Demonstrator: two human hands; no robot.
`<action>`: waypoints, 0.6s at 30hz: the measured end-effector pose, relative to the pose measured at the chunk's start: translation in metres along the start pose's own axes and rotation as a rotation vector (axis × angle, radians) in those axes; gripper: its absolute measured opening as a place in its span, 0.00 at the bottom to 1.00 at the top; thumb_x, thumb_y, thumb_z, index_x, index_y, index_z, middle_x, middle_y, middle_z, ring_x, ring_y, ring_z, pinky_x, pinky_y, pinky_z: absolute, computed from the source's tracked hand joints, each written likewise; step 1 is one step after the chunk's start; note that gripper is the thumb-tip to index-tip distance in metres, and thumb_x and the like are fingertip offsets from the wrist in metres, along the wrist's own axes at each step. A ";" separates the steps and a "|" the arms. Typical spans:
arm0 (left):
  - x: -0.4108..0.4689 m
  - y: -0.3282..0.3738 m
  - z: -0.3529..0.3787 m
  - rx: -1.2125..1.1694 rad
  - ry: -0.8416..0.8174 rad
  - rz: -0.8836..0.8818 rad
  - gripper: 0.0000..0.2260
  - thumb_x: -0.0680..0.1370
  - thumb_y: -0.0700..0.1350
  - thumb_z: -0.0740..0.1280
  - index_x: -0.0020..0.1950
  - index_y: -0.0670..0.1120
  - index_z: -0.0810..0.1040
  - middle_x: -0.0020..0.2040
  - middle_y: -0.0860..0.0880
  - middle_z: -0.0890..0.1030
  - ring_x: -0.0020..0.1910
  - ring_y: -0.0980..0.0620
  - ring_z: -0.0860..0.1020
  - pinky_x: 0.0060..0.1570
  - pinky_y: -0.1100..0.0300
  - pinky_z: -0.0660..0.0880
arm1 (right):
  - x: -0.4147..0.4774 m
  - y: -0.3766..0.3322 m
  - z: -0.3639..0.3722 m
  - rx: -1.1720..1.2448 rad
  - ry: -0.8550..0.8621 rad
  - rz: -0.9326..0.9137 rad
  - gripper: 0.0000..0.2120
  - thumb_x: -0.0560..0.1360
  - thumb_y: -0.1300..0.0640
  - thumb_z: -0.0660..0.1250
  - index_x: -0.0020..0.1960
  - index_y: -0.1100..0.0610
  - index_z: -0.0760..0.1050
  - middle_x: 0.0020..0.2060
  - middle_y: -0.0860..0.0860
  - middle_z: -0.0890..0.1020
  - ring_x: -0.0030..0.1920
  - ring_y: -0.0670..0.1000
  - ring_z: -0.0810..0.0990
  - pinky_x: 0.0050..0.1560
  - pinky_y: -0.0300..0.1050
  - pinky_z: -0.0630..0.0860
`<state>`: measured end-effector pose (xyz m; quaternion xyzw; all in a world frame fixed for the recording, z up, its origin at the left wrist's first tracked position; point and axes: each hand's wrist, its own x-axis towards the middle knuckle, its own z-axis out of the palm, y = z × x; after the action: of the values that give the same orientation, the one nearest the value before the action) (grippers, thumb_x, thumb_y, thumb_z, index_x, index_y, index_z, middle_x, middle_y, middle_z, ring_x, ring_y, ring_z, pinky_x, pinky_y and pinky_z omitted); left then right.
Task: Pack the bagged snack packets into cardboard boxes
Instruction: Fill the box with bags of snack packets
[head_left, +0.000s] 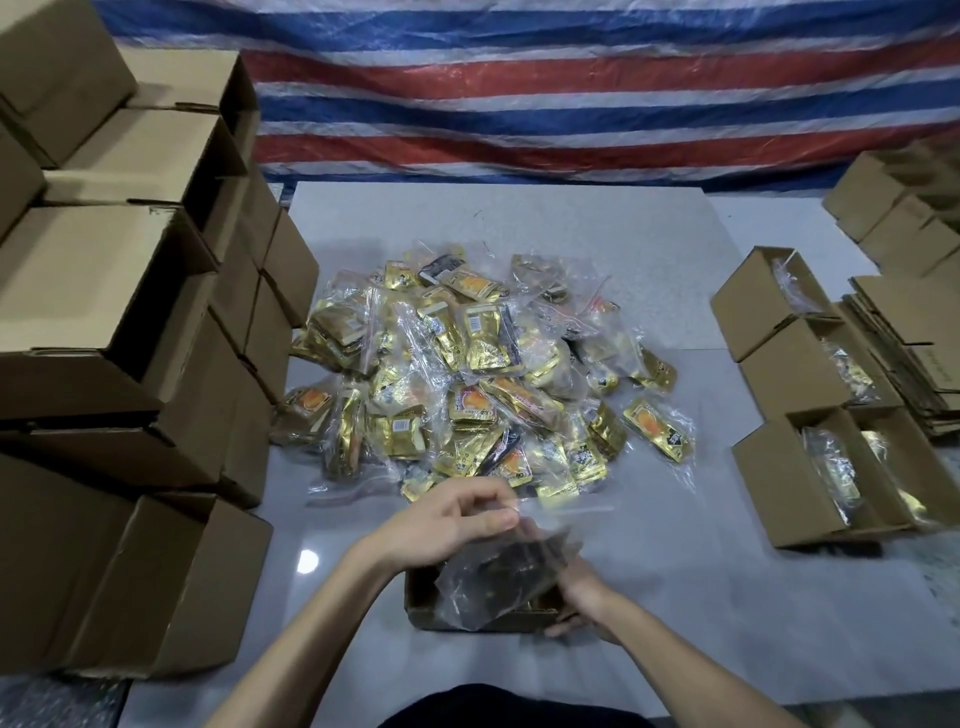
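A heap of clear zip bags filled with gold snack packets (467, 374) lies in the middle of the grey table (701, 597). In front of it stands a small open cardboard box (423, 616). One blurred bag of packets (498, 577) hangs over that box. My left hand (457, 519) pinches the bag's top edge. Beneath the bag, my right hand (582, 592) holds its right side, fingers partly hidden by the plastic and the box.
Closed cardboard boxes are stacked high along the left (119, 322). At the right stand three open boxes with bags inside (810, 467), flat folded cartons (914, 358) and more boxes behind (893, 208). A striped tarp (519, 88) hangs at the back.
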<state>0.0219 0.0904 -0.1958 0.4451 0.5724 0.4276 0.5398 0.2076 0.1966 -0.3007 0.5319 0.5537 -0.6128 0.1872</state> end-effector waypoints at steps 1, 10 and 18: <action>0.002 0.002 -0.001 0.045 -0.014 0.014 0.06 0.82 0.43 0.65 0.45 0.49 0.77 0.39 0.58 0.78 0.40 0.60 0.75 0.43 0.67 0.69 | 0.000 0.000 -0.001 0.000 0.002 0.007 0.21 0.80 0.34 0.55 0.62 0.48 0.70 0.58 0.55 0.80 0.48 0.62 0.85 0.50 0.61 0.83; 0.017 0.011 -0.014 -0.008 -0.120 0.081 0.04 0.82 0.35 0.63 0.48 0.37 0.76 0.47 0.50 0.85 0.51 0.53 0.83 0.51 0.66 0.74 | 0.000 0.003 -0.003 0.020 -0.018 -0.020 0.17 0.82 0.37 0.53 0.68 0.39 0.63 0.64 0.52 0.78 0.47 0.59 0.87 0.51 0.61 0.82; 0.021 0.011 -0.024 -0.048 -0.136 0.096 0.09 0.82 0.36 0.62 0.50 0.29 0.73 0.52 0.44 0.85 0.57 0.46 0.82 0.60 0.52 0.77 | 0.011 0.009 -0.003 0.035 0.018 -0.011 0.08 0.83 0.50 0.56 0.61 0.43 0.67 0.50 0.43 0.75 0.44 0.50 0.83 0.48 0.59 0.84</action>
<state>-0.0017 0.1134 -0.1894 0.4871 0.5018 0.4355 0.5668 0.2123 0.2001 -0.3142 0.5376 0.5475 -0.6185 0.1694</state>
